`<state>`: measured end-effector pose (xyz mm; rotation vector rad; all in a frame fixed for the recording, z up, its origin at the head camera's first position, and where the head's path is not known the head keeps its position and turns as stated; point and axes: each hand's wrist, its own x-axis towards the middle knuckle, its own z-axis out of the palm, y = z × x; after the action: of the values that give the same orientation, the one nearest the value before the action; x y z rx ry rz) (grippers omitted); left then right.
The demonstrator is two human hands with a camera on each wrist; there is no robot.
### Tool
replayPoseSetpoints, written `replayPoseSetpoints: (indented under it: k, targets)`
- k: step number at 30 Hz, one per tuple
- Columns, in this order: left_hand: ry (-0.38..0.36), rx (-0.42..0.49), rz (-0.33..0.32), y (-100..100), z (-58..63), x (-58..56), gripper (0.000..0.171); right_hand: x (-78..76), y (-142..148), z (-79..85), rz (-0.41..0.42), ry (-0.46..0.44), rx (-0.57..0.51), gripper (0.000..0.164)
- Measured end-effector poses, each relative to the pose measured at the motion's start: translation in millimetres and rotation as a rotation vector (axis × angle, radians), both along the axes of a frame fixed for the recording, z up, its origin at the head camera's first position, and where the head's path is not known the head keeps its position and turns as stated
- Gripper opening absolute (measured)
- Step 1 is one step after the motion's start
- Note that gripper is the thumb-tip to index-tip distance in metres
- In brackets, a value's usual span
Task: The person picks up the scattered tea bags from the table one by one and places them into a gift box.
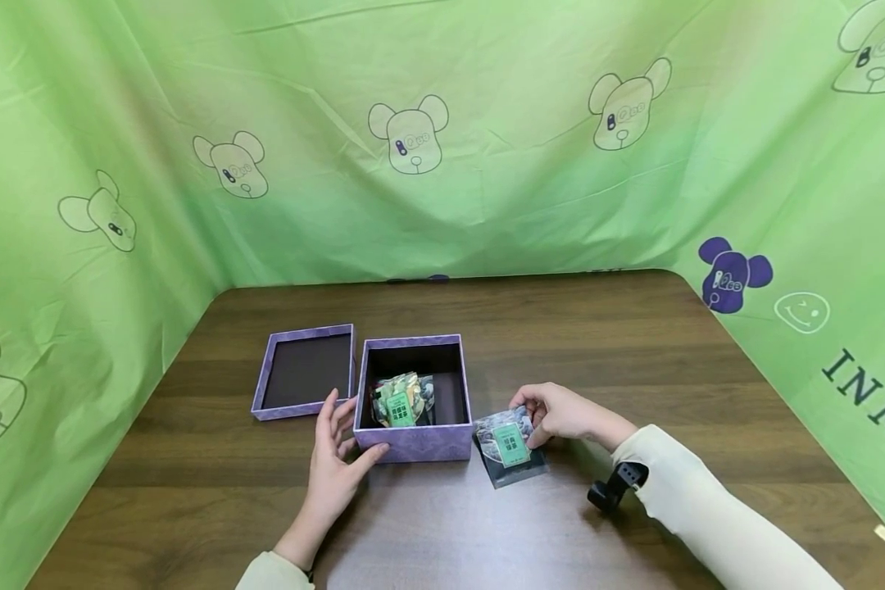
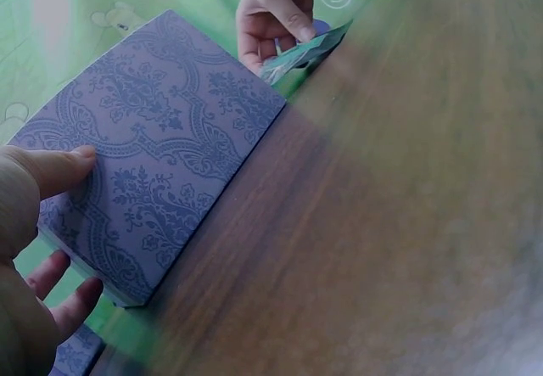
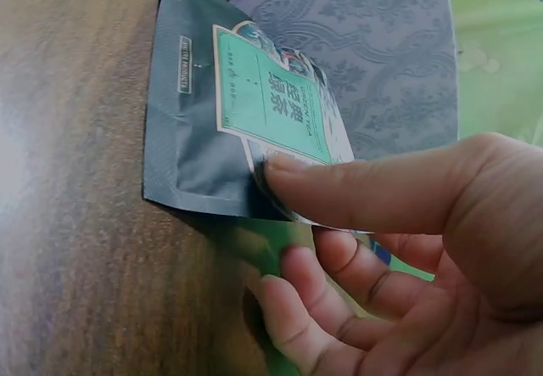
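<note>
A purple patterned box (image 1: pixel 415 443) stands uncovered on the table, with several foil tea sachets (image 1: pixel 401 401) at the left of its dark inside. My left hand (image 1: pixel 332 469) holds the box by its front left corner; in the left wrist view the thumb (image 2: pixel 72 165) lies on the front face and the fingers are at the side. Right of the box, my right hand (image 1: pixel 560 411) pinches a tea sachet (image 1: pixel 511 445) by its right edge. The right wrist view shows this sachet (image 3: pixel 263 96) has a green label reading "GREEN TEA" and is tilted, close to the box wall.
The box's lid (image 1: pixel 306 373) lies upturned on the table, left of the box, with its dark inside showing. Around the wooden table (image 1: pixel 560 344) hangs a green printed cloth (image 1: pixel 487 205). A black wrist device (image 1: pixel 617 485) sits by my right sleeve.
</note>
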<state>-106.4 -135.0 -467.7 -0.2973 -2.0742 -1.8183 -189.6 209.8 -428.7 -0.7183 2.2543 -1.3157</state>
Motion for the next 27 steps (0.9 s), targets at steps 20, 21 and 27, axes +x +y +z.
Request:
replayPoseSetpoints:
  k: [20,21,27]
  targets:
    - [-0.009,-0.016,0.010,0.2,0.8,-0.3,0.095,-3.0,5.5,9.4,-0.069,-0.219,-0.078,0.043]
    - [-0.009,-0.016,0.010,0.2,0.9,-0.4,0.095,-3.3,6.1,10.9,-0.066,-0.216,-0.080,0.044]
    - [-0.016,-0.016,0.014,0.1,0.7,-0.3,0.095,-8.3,9.6,25.3,-0.061,-0.204,-0.095,0.046]
